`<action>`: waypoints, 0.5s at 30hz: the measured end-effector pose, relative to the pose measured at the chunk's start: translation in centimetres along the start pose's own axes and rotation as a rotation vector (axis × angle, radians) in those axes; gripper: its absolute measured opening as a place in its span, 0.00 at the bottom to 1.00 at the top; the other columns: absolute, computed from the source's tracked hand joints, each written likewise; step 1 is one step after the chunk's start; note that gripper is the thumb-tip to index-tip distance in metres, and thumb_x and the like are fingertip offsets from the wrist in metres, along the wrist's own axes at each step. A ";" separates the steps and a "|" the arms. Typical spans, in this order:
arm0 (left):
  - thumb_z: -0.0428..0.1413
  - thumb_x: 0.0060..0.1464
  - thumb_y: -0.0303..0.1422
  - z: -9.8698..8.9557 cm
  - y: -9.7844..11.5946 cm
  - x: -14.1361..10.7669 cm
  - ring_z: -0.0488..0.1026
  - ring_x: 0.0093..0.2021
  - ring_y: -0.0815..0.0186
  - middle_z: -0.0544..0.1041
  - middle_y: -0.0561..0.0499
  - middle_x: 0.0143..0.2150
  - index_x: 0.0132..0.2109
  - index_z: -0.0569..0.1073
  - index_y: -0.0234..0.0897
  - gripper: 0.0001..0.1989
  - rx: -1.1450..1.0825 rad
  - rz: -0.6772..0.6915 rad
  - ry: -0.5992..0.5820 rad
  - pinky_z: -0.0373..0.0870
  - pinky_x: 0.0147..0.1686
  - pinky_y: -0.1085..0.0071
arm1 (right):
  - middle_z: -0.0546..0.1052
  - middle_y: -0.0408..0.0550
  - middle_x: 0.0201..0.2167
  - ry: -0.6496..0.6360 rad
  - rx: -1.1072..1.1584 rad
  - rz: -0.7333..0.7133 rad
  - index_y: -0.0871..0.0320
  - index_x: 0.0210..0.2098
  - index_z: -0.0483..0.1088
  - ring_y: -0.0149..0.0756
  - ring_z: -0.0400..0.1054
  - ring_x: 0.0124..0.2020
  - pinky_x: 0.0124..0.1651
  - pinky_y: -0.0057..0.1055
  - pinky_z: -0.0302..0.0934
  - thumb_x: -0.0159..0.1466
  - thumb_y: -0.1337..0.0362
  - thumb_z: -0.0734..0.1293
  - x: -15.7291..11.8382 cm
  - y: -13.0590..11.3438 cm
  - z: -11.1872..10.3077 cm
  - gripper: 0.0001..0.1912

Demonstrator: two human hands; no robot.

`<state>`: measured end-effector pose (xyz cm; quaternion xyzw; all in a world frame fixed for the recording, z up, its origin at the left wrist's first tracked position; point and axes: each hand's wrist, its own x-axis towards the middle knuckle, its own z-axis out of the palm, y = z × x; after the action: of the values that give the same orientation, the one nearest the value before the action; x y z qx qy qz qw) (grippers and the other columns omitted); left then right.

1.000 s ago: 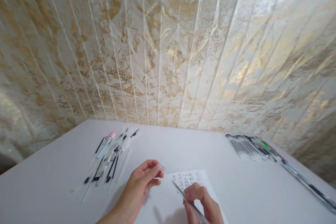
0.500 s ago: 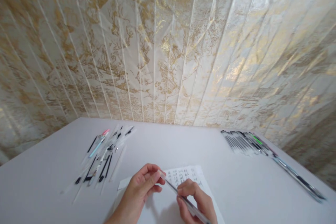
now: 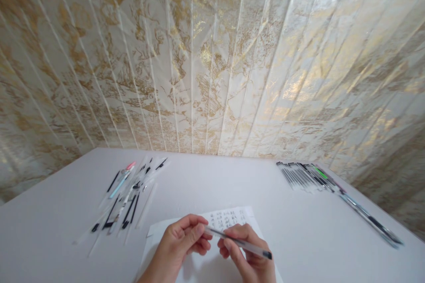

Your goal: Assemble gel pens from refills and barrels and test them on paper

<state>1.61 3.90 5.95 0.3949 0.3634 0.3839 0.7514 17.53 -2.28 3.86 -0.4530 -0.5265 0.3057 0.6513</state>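
Between my two hands is a slim clear pen point(image 3: 247, 245) with a dark refill inside and a black end at the lower right. My left hand point(image 3: 188, 239) pinches its left end between thumb and fingertips. The thumb and index finger of my right hand point(image 3: 248, 254) grip the barrel around its middle. Both hands are above a white sheet of paper point(image 3: 199, 267) on the table. Rows of dark handwriting show near the far edge of the sheet, partly covered by my hands.
On the left of the white table point(image 3: 212, 181) lies a loose spread of pen parts point(image 3: 128, 201), black, clear, pink and light blue. At the right, a row of pens point(image 3: 300, 176) lies side by side. More long pens point(image 3: 372, 219) lie along the right edge. A gold-patterned curtain point(image 3: 206, 66) hangs behind.
The pen has swung from a steep slant to a flatter one, its black end rising into view at the right. My right hand has turned with it; my left hand keeps its pinch.
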 end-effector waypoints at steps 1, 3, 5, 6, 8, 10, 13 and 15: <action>0.67 0.43 0.44 0.1 0.0 -0.1 0.74 0.27 0.68 0.80 0.49 0.27 0.35 0.78 0.34 0.18 0.011 0.012 0.015 0.70 0.30 0.75 | 0.77 0.45 0.24 0.009 0.041 0.043 0.56 0.32 0.73 0.33 0.69 0.24 0.29 0.29 0.64 0.62 0.59 0.69 0.0 0.0 0.1 0.06; 0.66 0.44 0.46 0.2 -0.1 -0.3 0.75 0.27 0.67 0.81 0.48 0.27 0.35 0.77 0.35 0.18 0.036 0.024 0.032 0.70 0.31 0.74 | 0.77 0.45 0.24 0.021 0.112 0.118 0.56 0.33 0.73 0.33 0.70 0.24 0.29 0.29 0.65 0.62 0.59 0.69 -0.2 0.2 0.2 0.07; 0.65 0.44 0.47 0.2 -0.2 -0.5 0.75 0.27 0.66 0.81 0.47 0.27 0.35 0.77 0.35 0.19 0.074 0.032 0.036 0.70 0.31 0.73 | 0.78 0.46 0.24 0.026 0.166 0.176 0.56 0.33 0.72 0.33 0.71 0.24 0.30 0.29 0.65 0.61 0.57 0.70 -0.3 0.4 0.5 0.09; 0.65 0.44 0.48 0.2 -0.4 -0.6 0.75 0.27 0.65 0.81 0.47 0.27 0.35 0.77 0.35 0.20 0.094 0.037 0.028 0.70 0.31 0.72 | 0.78 0.46 0.24 0.026 0.182 0.199 0.57 0.33 0.71 0.33 0.71 0.24 0.30 0.29 0.65 0.61 0.56 0.70 -0.4 0.3 0.6 0.10; 0.64 0.44 0.49 0.4 -0.8 -0.6 0.75 0.28 0.64 0.81 0.47 0.26 0.35 0.77 0.35 0.21 0.132 0.056 -0.006 0.71 0.32 0.71 | 0.76 0.45 0.23 0.009 0.172 0.230 0.57 0.33 0.70 0.32 0.70 0.23 0.30 0.28 0.64 0.61 0.53 0.69 -0.2 -0.1 0.8 0.13; 0.63 0.45 0.51 0.6 -1.4 -0.6 0.75 0.29 0.63 0.81 0.47 0.27 0.36 0.77 0.36 0.22 0.179 0.092 -0.075 0.70 0.33 0.71 | 0.74 0.43 0.22 -0.051 0.105 0.228 0.58 0.32 0.69 0.32 0.69 0.23 0.29 0.27 0.63 0.62 0.51 0.67 0.6 -1.1 0.7 0.15; 0.62 0.44 0.53 0.7 -2.5 -0.5 0.76 0.33 0.62 0.81 0.46 0.34 0.43 0.77 0.38 0.25 0.274 0.143 -0.126 0.70 0.35 0.71 | 0.72 0.44 0.23 -0.151 -0.138 0.167 0.58 0.29 0.67 0.33 0.69 0.25 0.30 0.27 0.63 0.65 0.48 0.62 2.7 -3.1 -1.6 0.19; 0.61 0.43 0.55 0.4 -3.0 -0.5 0.76 0.34 0.62 0.80 0.47 0.36 0.45 0.75 0.40 0.28 0.332 0.144 -0.087 0.70 0.36 0.71 | 0.73 0.45 0.25 -0.123 -0.406 0.155 0.57 0.29 0.67 0.34 0.69 0.28 0.33 0.28 0.62 0.67 0.47 0.57 4.2 -4.2 -5.3 0.21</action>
<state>2.61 2.14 3.63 0.5548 0.3598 0.3541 0.6614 23.37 -1.71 9.19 -0.5944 -0.5796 0.2693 0.4881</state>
